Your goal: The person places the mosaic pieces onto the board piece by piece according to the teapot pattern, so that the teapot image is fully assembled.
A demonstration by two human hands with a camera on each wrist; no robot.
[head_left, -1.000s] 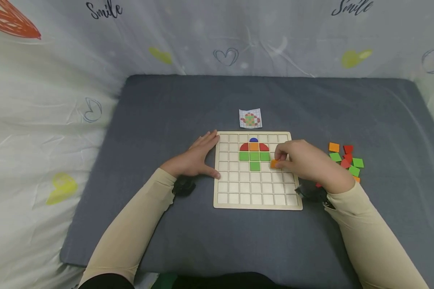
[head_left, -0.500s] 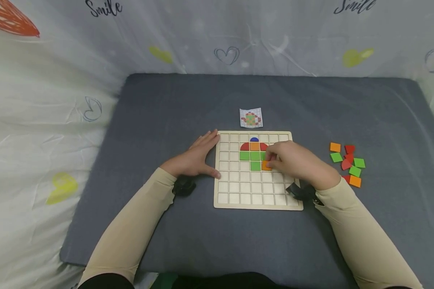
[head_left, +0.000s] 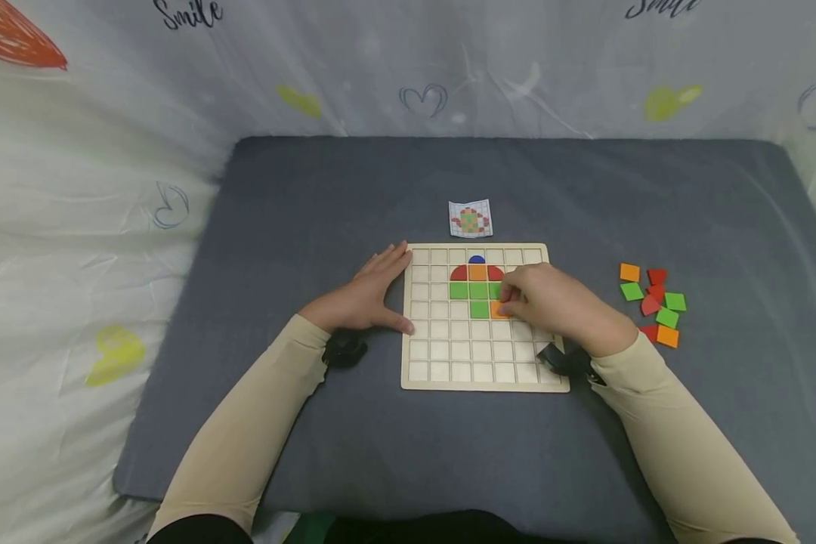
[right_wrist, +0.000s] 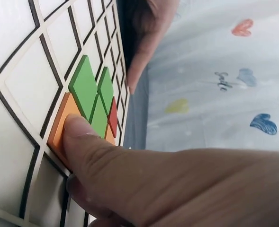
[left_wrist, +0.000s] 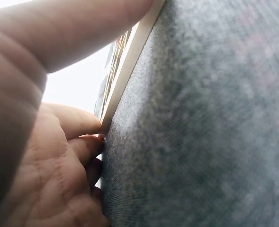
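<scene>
A pale wooden grid board (head_left: 450,371) lies on the grey table. My left hand (head_left: 363,298) rests at its left edge, fingers and thumb spread, with fingertips against the frame in the left wrist view. Thumb and fingers of my right hand (head_left: 551,302) hold an orange square tile (right_wrist: 58,133) in a cell, the thumb lying on its face. Beside and above it sit green square tiles (head_left: 479,310), another orange tile (head_left: 477,273), red quarter-round tiles (head_left: 459,273) and a blue half-round tile (head_left: 477,259). My right fingers partly cover the tiles at the right.
A small pattern card (head_left: 471,219) lies just behind the board. Loose tiles in orange (head_left: 667,336), green (head_left: 675,301) and red (head_left: 650,304) are scattered to the right of the board. A printed white curtain (head_left: 353,68) hangs behind the table (head_left: 353,453).
My right hand has moved left with the orange tile, bringing it into the cell right of the lower green tile. Over the last half second it stays there. My left hand keeps its place.
</scene>
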